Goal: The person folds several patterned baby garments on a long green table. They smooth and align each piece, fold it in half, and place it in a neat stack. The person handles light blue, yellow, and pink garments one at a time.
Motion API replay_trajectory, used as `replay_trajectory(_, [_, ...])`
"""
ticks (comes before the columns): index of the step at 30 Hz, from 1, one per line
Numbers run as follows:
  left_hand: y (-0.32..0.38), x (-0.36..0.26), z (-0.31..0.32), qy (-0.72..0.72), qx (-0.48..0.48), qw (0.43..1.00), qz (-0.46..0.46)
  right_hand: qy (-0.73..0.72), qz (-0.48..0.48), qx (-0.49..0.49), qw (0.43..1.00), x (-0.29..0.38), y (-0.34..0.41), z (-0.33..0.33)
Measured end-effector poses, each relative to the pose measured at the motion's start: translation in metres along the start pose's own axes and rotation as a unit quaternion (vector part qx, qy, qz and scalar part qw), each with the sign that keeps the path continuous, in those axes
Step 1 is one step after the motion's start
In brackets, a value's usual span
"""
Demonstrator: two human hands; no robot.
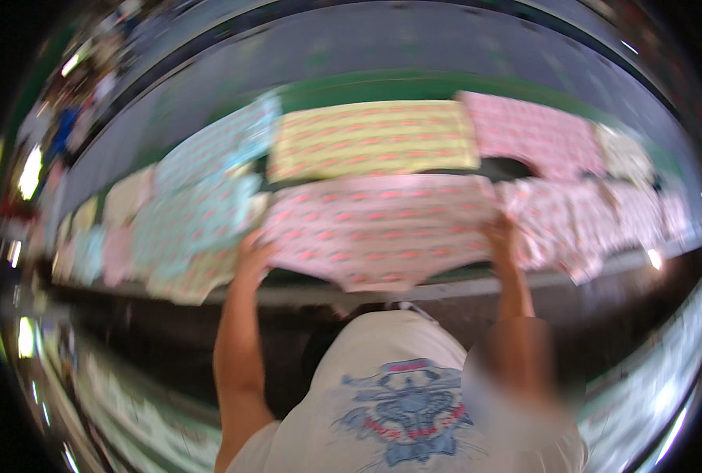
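Note:
A pink printed fabric piece point(380, 227), shaped like a panty cut, lies spread flat before me. My left hand point(256, 251) is at its left edge, and my right hand point(498, 233) is at its right edge; blur hides whether the fingers pinch the cloth. Just above it is a yellow printed fabric piece point(374, 139). Light blue printed pieces point(197, 207) lie to the left, partly over a cream one point(191, 278). To the right are a pink printed piece point(534, 133) and rumpled pale pink printed fabric point(563, 219) beside my right hand.
The pieces lie on a long green and grey table point(327, 44), whose near edge point(463, 290) runs just in front of my body. More small fabric pieces point(117, 248) are at the far left. Behind me, pale surfaces show at both lower sides. Blurred shapes and bright lights fill the upper left.

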State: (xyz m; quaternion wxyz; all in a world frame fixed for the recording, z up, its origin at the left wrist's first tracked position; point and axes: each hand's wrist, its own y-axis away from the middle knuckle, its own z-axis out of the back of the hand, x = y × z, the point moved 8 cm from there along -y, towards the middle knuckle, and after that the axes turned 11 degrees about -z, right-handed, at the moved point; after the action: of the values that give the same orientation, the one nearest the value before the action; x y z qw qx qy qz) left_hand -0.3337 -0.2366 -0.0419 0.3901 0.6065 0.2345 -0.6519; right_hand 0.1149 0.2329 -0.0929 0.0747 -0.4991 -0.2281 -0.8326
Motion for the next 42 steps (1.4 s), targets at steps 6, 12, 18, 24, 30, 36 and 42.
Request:
replay_trajectory(6, [0.017,0.015,-0.014,-0.186,-0.028,0.982,0.027,0.091,0.072,0.039,0.992,0.028,0.012,0.014])
replay_trajectory(12, [0.044,-0.005,0.011,-0.225,-0.066,0.968,-0.088,0.165,0.130,-0.170,0.963,0.042,0.003,0.031])
replay_trajectory(18, [0.057,-0.051,0.057,-0.197,-0.098,0.966,-0.138,0.108,0.275,-0.256,0.920,0.116,0.008,0.013])
replay_trajectory(24, [0.058,-0.086,0.109,-0.116,-0.095,0.977,-0.152,0.096,0.291,-0.200,0.931,0.183,0.037,-0.079])
replay_trajectory(30, [0.060,-0.085,0.198,-0.100,-0.073,0.972,-0.200,0.090,0.322,-0.181,0.925,0.242,0.089,-0.195])
replay_trajectory(36, [0.058,-0.052,0.300,-0.044,-0.076,0.979,-0.185,0.108,0.323,-0.100,0.935,0.289,0.156,-0.336])
replay_trajectory(42, [0.082,-0.023,0.380,-0.075,-0.131,0.976,-0.157,0.123,0.434,-0.019,0.892,0.355,0.234,-0.448])
